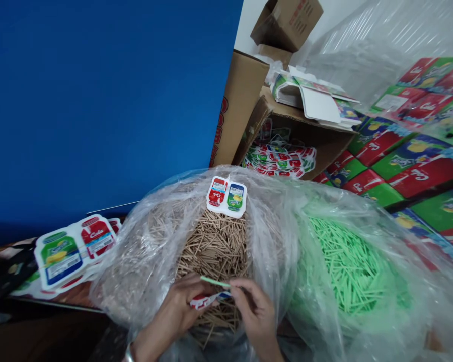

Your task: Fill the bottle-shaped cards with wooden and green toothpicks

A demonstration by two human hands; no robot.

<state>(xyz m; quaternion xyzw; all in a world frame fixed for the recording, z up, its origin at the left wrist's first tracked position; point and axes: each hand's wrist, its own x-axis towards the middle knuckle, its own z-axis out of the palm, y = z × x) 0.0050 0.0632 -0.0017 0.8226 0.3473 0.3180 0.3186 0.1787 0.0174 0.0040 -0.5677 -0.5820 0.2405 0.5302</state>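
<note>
My left hand (173, 314) is closed on a small printed card (206, 300) with red and white print, held over a clear plastic bag (136, 251) full of brown sticks (215, 246). My right hand (254, 311) pinches a green stick (215, 281) against that card. Another printed card (227, 196), with a red and a green label, lies on the brown sticks at the far side of the bag. A second clear bag (419, 301) to the right holds green sticks (347, 266).
A stack of printed label cards (70, 251) lies at the left. Open cardboard boxes (241, 100) stand behind, one with more printed cards (283, 158). Red, green and blue printed cartons (411, 161) fill the right. A blue wall (98, 100) is at the left.
</note>
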